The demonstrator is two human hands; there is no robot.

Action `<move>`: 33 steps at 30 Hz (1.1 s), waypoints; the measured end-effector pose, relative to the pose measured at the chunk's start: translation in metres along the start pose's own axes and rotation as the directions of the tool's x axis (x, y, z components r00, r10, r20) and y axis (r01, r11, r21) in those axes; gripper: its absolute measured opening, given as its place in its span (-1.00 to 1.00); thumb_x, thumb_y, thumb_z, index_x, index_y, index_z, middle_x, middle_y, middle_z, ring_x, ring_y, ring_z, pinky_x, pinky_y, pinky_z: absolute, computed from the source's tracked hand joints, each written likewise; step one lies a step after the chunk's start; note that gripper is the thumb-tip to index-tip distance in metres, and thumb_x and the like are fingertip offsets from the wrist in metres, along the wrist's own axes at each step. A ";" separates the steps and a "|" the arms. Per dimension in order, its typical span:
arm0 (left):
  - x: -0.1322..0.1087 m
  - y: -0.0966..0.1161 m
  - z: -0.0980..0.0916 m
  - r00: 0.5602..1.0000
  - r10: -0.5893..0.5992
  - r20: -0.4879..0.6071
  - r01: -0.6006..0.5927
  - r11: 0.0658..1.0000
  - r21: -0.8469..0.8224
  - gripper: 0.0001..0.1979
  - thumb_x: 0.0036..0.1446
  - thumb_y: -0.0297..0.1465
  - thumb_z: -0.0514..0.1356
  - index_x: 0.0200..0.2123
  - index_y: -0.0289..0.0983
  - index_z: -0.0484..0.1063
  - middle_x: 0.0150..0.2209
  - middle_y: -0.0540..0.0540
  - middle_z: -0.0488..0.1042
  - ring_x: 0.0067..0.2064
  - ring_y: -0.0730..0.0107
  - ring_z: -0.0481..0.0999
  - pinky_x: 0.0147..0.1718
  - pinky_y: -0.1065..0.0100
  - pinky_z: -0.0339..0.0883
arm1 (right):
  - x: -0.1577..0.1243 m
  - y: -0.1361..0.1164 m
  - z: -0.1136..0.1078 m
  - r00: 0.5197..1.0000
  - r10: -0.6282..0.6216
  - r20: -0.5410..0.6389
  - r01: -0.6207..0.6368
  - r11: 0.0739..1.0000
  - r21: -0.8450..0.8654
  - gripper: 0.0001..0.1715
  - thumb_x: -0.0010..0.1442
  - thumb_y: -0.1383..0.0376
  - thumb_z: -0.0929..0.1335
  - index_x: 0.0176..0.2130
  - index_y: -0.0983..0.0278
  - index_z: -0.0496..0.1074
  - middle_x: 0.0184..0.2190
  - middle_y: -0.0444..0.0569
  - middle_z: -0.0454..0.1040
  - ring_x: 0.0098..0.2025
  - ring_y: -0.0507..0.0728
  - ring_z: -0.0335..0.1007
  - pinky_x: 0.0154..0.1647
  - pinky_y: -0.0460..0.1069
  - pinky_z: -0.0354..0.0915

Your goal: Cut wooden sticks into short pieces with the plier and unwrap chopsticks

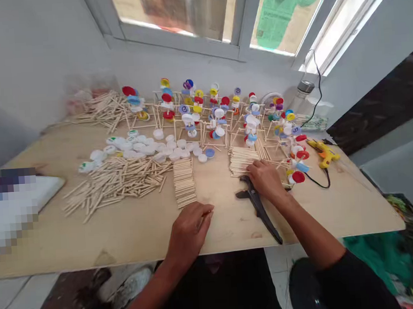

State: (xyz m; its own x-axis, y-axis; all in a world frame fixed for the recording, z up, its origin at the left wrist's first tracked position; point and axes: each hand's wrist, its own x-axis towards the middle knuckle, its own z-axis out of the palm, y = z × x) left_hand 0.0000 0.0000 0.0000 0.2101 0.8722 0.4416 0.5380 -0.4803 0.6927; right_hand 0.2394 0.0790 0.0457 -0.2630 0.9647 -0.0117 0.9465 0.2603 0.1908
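Observation:
My left hand (188,232) rests near the table's front edge with its fingers curled together; whatever may be in them is hidden. Just beyond it lies a neat column of short wooden sticks (184,181). My right hand (265,176) reaches onto a second stack of wooden sticks (241,158), its fingers closed at the stack's near right corner. What it pinches looks like a stick, mostly covered by the fingers. Beside that hand lies a black hand cutter (260,209), its jaws pointing away from me.
Loose sticks (117,181) and white bottle caps (139,144) spread on the left. Stick frames with coloured caps (190,120) line the back and right side. A yellow glue gun (323,153) with a cord lies at the right. A window (184,16) is behind the table.

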 end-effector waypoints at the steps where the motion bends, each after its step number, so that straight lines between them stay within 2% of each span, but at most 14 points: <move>1: -0.002 0.000 -0.001 1.000 -0.010 0.000 0.010 1.000 0.006 -0.85 0.23 -0.40 0.07 -0.31 -0.23 0.44 -0.35 -0.06 0.53 -0.26 0.31 0.53 -0.26 0.31 0.40 | 0.002 0.001 0.000 1.000 -0.009 0.004 0.009 1.000 0.000 -0.79 0.27 0.40 0.26 -0.24 0.31 0.50 -0.21 0.11 0.52 -0.11 0.26 0.34 -0.18 0.05 0.11; 9: -0.007 -0.003 0.000 1.000 -0.025 0.009 0.024 0.998 0.065 -0.82 0.24 -0.39 0.05 -0.32 -0.24 0.44 -0.38 -0.06 0.51 -0.29 0.28 0.50 -0.26 0.25 0.38 | 0.011 0.007 -0.003 0.999 -0.038 -0.039 0.039 0.999 0.025 -0.87 0.25 0.39 0.31 -0.29 0.29 0.48 -0.28 0.08 0.53 -0.15 0.23 0.36 -0.18 0.04 0.08; 14: -0.008 -0.007 0.003 0.999 -0.037 -0.010 0.037 0.996 0.082 -0.83 0.23 -0.39 0.05 -0.33 -0.24 0.44 -0.40 -0.06 0.50 -0.29 0.27 0.49 -0.26 0.25 0.36 | -0.006 0.003 -0.016 0.992 0.022 -0.124 -0.016 0.999 0.049 -0.79 0.32 0.37 0.24 -0.30 0.30 0.45 -0.28 0.08 0.52 -0.18 0.22 0.35 -0.20 0.05 0.06; 16: -0.009 -0.008 0.004 0.999 -0.049 -0.014 0.050 0.996 0.075 -0.83 0.23 -0.39 0.05 -0.33 -0.24 0.44 -0.39 -0.06 0.50 -0.29 0.27 0.49 -0.26 0.25 0.36 | -0.021 -0.006 -0.019 0.986 -0.003 -0.167 0.020 0.995 0.098 -0.79 0.33 0.34 0.24 -0.31 0.28 0.44 -0.32 0.03 0.51 -0.22 0.20 0.34 -0.21 0.04 0.06; 19: -0.010 -0.008 0.001 0.996 -0.082 -0.036 0.084 0.995 0.048 -0.83 0.23 -0.39 0.06 -0.33 -0.24 0.44 -0.38 -0.06 0.50 -0.27 0.27 0.49 -0.25 0.25 0.36 | -0.045 -0.027 -0.015 0.950 -0.120 -0.290 0.190 0.956 0.224 -0.81 0.30 0.36 0.28 -0.35 0.27 0.42 -0.41 -0.05 0.46 -0.30 0.16 0.29 -0.23 0.03 0.06; 22: -0.011 -0.008 -0.004 0.988 -0.134 -0.070 0.136 0.991 0.015 -0.86 0.22 -0.38 0.08 -0.33 -0.24 0.43 -0.36 -0.05 0.50 -0.26 0.28 0.50 -0.23 0.27 0.36 | -0.065 -0.049 -0.006 0.914 -0.219 -0.342 0.310 0.921 0.238 -0.77 0.30 0.39 0.28 -0.40 0.27 0.41 -0.46 -0.07 0.41 -0.34 0.14 0.24 -0.24 0.04 0.07; 27: -0.014 -0.002 -0.012 0.986 -0.155 -0.060 0.154 0.988 -0.012 -0.87 0.23 -0.40 0.09 -0.31 -0.24 0.43 -0.34 -0.05 0.49 -0.23 0.31 0.50 -0.20 0.29 0.35 | -0.072 -0.074 0.005 0.901 -0.285 -0.327 0.351 0.922 0.164 -0.75 0.26 0.44 0.31 -0.47 0.26 0.36 -0.49 -0.09 0.36 -0.36 0.13 0.18 -0.25 0.06 0.08; 33: -0.016 0.000 -0.013 0.989 -0.146 -0.013 0.147 0.988 0.050 -0.84 0.24 -0.40 0.06 -0.33 -0.23 0.42 -0.33 -0.08 0.50 -0.21 0.25 0.47 -0.19 0.21 0.34 | -0.062 -0.083 0.011 0.898 -0.290 -0.330 0.356 0.921 0.160 -0.81 0.21 0.44 0.36 -0.44 0.27 0.39 -0.46 -0.06 0.40 -0.33 0.16 0.21 -0.21 0.08 0.09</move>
State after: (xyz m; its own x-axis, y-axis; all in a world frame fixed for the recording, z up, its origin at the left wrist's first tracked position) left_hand -0.0140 -0.0151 0.0007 0.1182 0.9318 0.3431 0.6034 -0.3418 0.7205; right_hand 0.1789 -0.0024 0.0193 -0.5724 0.7782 0.2582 0.8077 0.5894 0.0144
